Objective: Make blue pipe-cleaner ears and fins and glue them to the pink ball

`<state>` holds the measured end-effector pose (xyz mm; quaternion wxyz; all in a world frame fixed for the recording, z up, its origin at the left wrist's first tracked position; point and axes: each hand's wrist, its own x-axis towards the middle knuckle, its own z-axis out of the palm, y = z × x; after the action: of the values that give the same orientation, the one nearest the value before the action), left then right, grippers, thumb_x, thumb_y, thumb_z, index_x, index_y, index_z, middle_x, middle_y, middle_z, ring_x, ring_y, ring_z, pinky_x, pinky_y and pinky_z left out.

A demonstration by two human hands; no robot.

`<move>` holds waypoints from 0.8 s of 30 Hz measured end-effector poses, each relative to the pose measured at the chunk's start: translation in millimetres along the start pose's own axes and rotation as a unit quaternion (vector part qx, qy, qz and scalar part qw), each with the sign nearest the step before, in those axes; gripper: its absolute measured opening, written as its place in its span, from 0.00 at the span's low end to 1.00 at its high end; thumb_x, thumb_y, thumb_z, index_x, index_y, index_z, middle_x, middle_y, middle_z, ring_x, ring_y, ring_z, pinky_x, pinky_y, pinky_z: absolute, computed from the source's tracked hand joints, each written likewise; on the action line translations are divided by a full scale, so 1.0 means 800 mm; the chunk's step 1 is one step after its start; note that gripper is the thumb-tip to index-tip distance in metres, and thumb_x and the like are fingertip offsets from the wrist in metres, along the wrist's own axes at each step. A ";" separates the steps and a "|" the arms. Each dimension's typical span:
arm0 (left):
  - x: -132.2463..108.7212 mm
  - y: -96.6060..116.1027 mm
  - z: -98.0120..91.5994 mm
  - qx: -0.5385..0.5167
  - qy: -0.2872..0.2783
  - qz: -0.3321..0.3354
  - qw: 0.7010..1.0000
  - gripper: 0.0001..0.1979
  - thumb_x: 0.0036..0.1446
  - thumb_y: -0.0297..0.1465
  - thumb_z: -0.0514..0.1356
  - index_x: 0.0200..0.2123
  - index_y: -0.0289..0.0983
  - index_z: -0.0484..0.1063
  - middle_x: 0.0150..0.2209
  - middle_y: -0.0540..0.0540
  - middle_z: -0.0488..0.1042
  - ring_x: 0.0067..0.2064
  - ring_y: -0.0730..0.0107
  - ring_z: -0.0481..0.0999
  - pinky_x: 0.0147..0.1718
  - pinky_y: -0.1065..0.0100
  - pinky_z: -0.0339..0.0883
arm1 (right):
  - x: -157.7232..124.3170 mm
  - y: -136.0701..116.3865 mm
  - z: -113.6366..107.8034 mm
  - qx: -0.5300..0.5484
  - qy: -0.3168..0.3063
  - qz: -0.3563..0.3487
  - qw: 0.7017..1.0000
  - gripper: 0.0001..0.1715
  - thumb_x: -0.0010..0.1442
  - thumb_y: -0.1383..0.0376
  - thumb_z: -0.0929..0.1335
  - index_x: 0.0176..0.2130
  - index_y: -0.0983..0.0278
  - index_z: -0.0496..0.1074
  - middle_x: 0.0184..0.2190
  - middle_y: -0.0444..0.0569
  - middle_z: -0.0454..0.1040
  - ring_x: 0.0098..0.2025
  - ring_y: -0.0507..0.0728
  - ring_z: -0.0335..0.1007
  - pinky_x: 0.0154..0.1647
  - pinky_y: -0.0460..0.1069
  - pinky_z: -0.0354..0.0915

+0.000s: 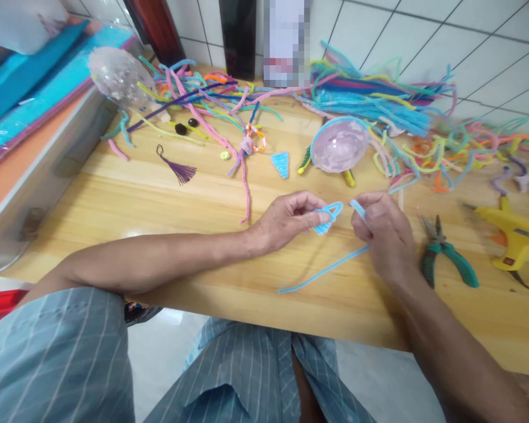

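My left hand pinches a small light-blue triangle bent from a pipe cleaner, held just above the wooden table. My right hand is closed on the same light-blue pipe cleaner. One end sticks up by the thumb and the long tail trails down-left over the table. The two hands are a few centimetres apart. A finished light-blue woven triangle lies farther back on the table.
Green-handled pliers and a yellow glue gun lie to the right. A clear pink half-dome, a purple tassel and heaps of coloured pipe cleaners fill the back. Foam sheets are stacked at left.
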<state>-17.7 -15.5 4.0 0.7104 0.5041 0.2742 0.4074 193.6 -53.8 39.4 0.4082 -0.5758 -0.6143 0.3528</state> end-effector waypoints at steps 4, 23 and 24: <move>-0.003 0.004 0.005 -0.001 0.016 0.000 1.000 0.26 0.54 0.49 0.78 0.39 0.34 0.78 0.35 0.49 0.81 0.36 0.73 0.78 0.42 0.67 0.72 | 0.010 0.004 0.002 0.097 0.082 0.032 0.991 0.20 0.66 0.43 0.74 0.37 0.56 0.75 0.20 0.38 0.58 0.22 0.52 0.52 0.22 0.50 0.52; -0.005 0.012 -0.001 0.158 0.059 0.087 0.982 0.13 0.63 0.40 0.73 0.44 0.38 0.83 0.44 0.45 0.85 0.44 0.68 0.79 0.47 0.66 0.72 | 0.009 0.007 -0.002 0.040 -0.025 0.025 0.999 0.05 0.63 0.62 0.74 0.40 0.57 0.83 0.21 0.38 0.69 0.23 0.51 0.61 0.25 0.47 0.60; -0.005 0.014 -0.001 0.164 0.056 0.093 0.981 0.12 0.63 0.40 0.73 0.43 0.38 0.83 0.42 0.45 0.85 0.43 0.68 0.79 0.46 0.66 0.72 | 0.009 0.007 -0.003 0.039 -0.028 0.023 0.999 0.05 0.63 0.62 0.74 0.39 0.57 0.83 0.21 0.39 0.69 0.23 0.51 0.62 0.25 0.47 0.60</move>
<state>-23.8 -16.9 13.8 0.5610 0.6131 0.3287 0.4488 197.6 -46.4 36.1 0.4050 -0.5629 -0.5980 0.4019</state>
